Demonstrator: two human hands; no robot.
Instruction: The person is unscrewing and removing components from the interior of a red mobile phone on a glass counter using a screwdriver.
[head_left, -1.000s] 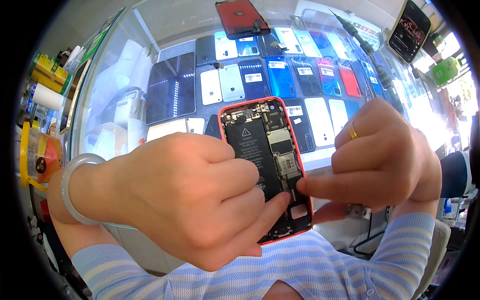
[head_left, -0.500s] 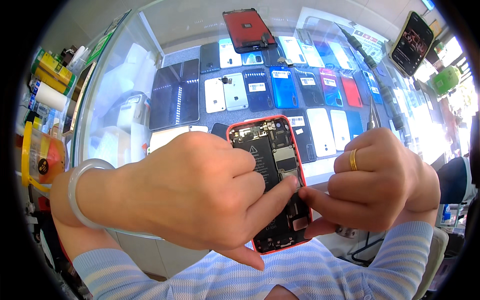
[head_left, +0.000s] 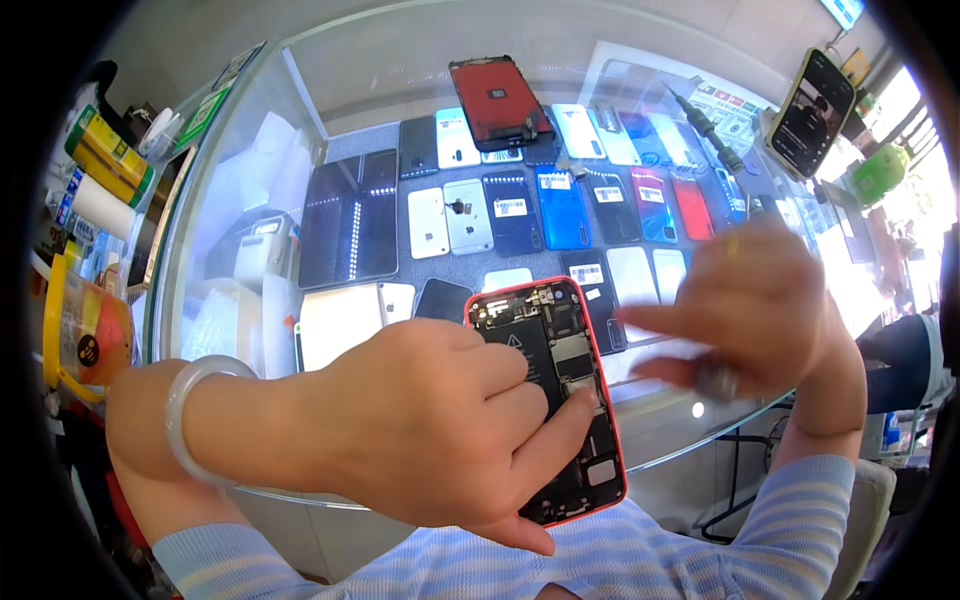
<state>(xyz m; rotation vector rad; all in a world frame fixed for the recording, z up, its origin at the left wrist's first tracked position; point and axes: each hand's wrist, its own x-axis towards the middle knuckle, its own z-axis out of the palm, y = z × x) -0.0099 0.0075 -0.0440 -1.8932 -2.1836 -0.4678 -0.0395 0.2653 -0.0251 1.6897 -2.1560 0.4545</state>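
My left hand (head_left: 440, 430) is closed on an opened phone (head_left: 575, 345) with a red frame. Its thumb and index finger lie over the phone's bared inside, where the black battery, metal shields and small parts show; the hand hides the left side. To the right of the phone and a little apart from it is my right hand (head_left: 755, 300), blurred by motion. Thumb and index finger stick out toward the phone. The other fingers curl round a screwdriver, whose rounded metal end (head_left: 716, 383) shows below them; the rest is hidden.
Under the glass counter (head_left: 300, 100) lie rows of phones and a large dark tablet (head_left: 348, 215). On the glass rest a red-backed screen part (head_left: 497, 100) and a slim dark tool (head_left: 705, 125). A lit phone (head_left: 812, 112) stands at right; a yellow-rimmed tub (head_left: 92, 330) at left.
My right hand has moved up and away from the phone, and its fingertips no longer touch it. My left hand and the phone sit slightly lower in the view, which has tilted up.
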